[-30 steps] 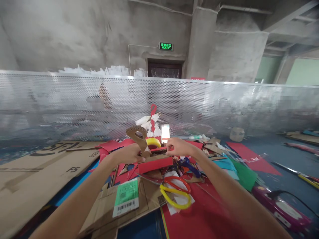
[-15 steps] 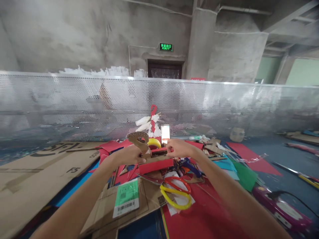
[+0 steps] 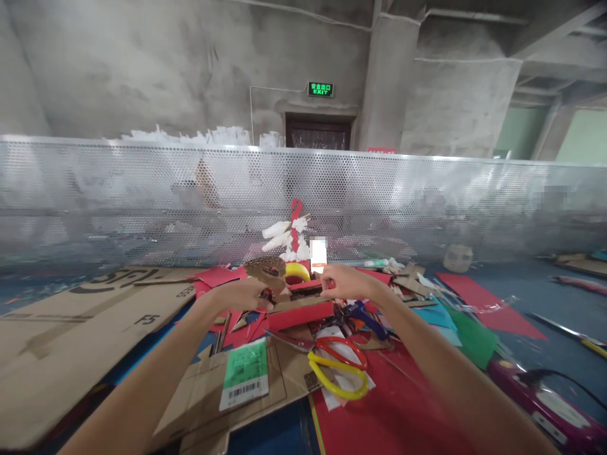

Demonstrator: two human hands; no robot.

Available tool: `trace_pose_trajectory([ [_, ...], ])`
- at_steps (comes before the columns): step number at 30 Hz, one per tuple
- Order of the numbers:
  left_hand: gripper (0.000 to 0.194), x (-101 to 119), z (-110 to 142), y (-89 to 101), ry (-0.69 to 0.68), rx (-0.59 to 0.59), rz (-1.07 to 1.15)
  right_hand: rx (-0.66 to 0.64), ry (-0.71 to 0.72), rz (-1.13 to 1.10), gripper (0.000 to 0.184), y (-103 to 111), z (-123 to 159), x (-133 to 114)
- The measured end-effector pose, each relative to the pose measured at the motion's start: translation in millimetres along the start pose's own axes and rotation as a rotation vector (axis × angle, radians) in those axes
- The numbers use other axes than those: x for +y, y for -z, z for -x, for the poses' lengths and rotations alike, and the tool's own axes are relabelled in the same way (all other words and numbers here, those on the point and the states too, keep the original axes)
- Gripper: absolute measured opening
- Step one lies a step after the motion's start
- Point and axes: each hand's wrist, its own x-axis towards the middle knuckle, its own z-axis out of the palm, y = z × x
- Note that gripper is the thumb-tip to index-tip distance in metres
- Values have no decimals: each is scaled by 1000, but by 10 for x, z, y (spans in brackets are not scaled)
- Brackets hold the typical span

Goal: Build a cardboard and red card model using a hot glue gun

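Between my hands sits a low box (image 3: 303, 315), red on the outside and bare cardboard along its rim. My left hand (image 3: 246, 295) is closed at its left end, gripping a curved cardboard piece (image 3: 265, 268) with a rounded, hooked top that stands above the box. Where this piece meets the box is hidden by my fingers. My right hand (image 3: 348, 283) pinches the box wall near its right end. Close in front of the box lie scissors (image 3: 339, 378) with one red and one yellow handle. A yellow tape roll (image 3: 297, 272) shows just behind it.
Behind stands a red hooked figure (image 3: 295, 229) with white tufts, beside a lit phone (image 3: 318, 256). Blue-handled scissors (image 3: 367, 318) lie right of the box. A large cardboard sheet (image 3: 90, 335) covers the left. A purple device (image 3: 545, 401) with a cable sits at right.
The curved cardboard piece has tipped, its top now lower and flatter. My hands keep their grip on the piece and the box. The whole view has shifted slightly.
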Motion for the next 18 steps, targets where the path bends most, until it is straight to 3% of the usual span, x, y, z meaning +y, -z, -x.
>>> trace_pose_trajectory([
  [4,23,71,8,27,77,-26,55,22,5,-21,15,-10,-1,11],
  [9,24,75,6,25,73,-39,67,30,48,-75,4,-32,-12,56],
  [18,17,86,-9,8,51,5,52,30,31,-201,6,-67,-18,136],
])
